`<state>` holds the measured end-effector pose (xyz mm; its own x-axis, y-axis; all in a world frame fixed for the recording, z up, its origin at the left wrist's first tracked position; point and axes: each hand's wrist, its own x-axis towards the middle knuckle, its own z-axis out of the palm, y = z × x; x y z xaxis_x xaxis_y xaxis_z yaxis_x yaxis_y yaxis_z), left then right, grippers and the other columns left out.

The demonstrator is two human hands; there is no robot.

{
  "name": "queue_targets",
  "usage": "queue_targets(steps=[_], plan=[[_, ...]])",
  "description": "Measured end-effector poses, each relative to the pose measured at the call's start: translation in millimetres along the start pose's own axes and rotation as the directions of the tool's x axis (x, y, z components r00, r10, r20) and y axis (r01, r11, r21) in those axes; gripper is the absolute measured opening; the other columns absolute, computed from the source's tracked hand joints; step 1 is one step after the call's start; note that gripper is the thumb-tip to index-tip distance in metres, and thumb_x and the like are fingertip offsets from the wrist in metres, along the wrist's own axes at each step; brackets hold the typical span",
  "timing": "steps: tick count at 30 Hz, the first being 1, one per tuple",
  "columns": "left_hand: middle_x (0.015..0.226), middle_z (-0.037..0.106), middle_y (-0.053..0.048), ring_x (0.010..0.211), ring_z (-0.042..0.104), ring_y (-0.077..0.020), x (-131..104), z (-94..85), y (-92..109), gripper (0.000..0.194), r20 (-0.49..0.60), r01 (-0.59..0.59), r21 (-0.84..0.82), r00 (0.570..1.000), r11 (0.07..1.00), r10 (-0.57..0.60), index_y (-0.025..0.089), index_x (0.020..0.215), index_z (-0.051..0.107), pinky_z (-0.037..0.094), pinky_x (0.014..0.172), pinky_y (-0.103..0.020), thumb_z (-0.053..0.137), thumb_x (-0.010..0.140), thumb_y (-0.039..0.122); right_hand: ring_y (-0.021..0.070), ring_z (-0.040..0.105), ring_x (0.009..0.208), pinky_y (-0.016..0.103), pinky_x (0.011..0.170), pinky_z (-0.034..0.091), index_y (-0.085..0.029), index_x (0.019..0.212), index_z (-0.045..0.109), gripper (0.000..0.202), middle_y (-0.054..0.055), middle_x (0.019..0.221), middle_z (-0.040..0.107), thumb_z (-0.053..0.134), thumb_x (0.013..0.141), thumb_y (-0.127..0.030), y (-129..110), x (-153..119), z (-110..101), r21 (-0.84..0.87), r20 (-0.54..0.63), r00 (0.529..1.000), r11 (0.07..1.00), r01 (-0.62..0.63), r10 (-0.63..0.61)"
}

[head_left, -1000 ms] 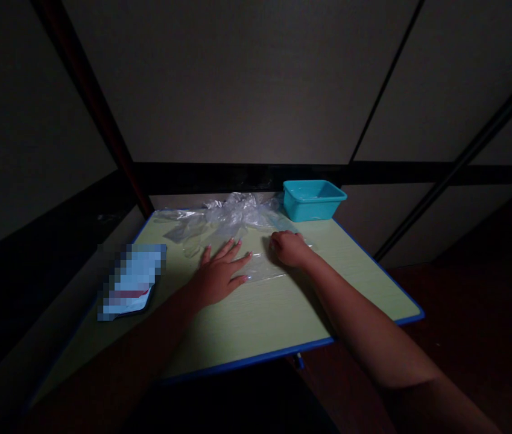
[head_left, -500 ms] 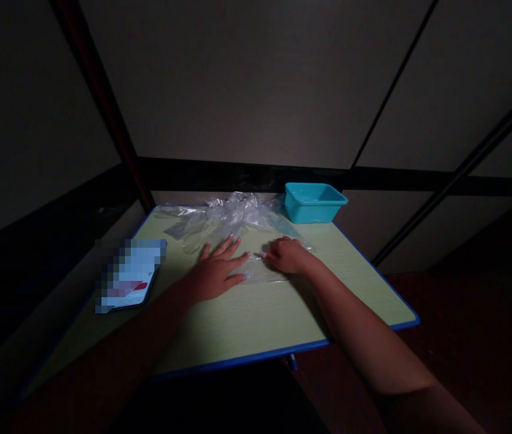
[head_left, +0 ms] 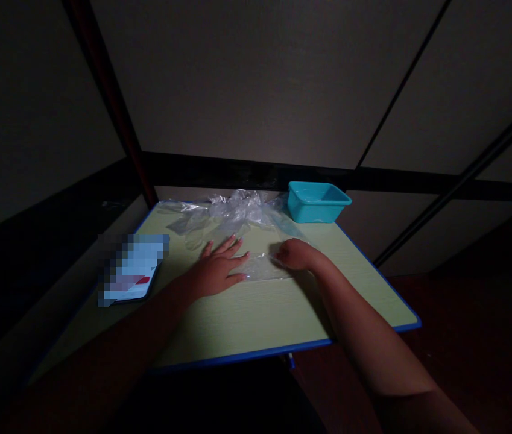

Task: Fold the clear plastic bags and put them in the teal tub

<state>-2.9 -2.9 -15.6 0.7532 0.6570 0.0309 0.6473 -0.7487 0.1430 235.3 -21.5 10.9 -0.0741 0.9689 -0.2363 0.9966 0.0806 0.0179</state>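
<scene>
On the blue-edged table (head_left: 237,325), before a heap of clear plastic (head_left: 242,211), lies a flat plastic sheet (head_left: 262,268). Left hand (head_left: 214,274), spread at its left end, grasping nothing, should anchor it; right hand (head_left: 297,255), curled at the other, hold indeterminable, should smooth outward lightly.

A thin, colourless piece of clear plastic film (head_left: 262,267) lies low and spread out on the worktop (head_left: 237,325), see-through enough for the pale yellow-green surface to show beneath it. Its near edge makes a fine, bright, fairly straight line running crosswise. The surface is slightly wrinkled, with small glints along the upper part. At its left end it meets the fingertips of the spread left hand (head_left: 213,274); its right end runs to the curled right hand (head_left: 296,255), which hides that part. Whether it is a bag or a single sheet cannot be told.
</scene>
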Motion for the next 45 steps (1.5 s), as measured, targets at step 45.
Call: queue_targets(steps=[45], plan=[[0.087, 0.061, -0.005, 0.087, 0.055, -0.0186, 3, -6.4, 4, 0.012, -0.243, -0.344, -0.184, 0.924, 0.921, 0.296, 0.018, 0.088, 0.065, 0.041, 0.079, -0.029, 0.057, 0.084, 0.026, 0.0074, 0.046, 0.045, 0.020, 0.047, 0.037, -0.018, 0.092, 0.053, 0.040, -0.007, 0.058, 0.055, 0.071, 0.056, -0.024, -8, -1, -4, 0.984, -0.148, 0.985, -0.087, 0.156, 0.086]])
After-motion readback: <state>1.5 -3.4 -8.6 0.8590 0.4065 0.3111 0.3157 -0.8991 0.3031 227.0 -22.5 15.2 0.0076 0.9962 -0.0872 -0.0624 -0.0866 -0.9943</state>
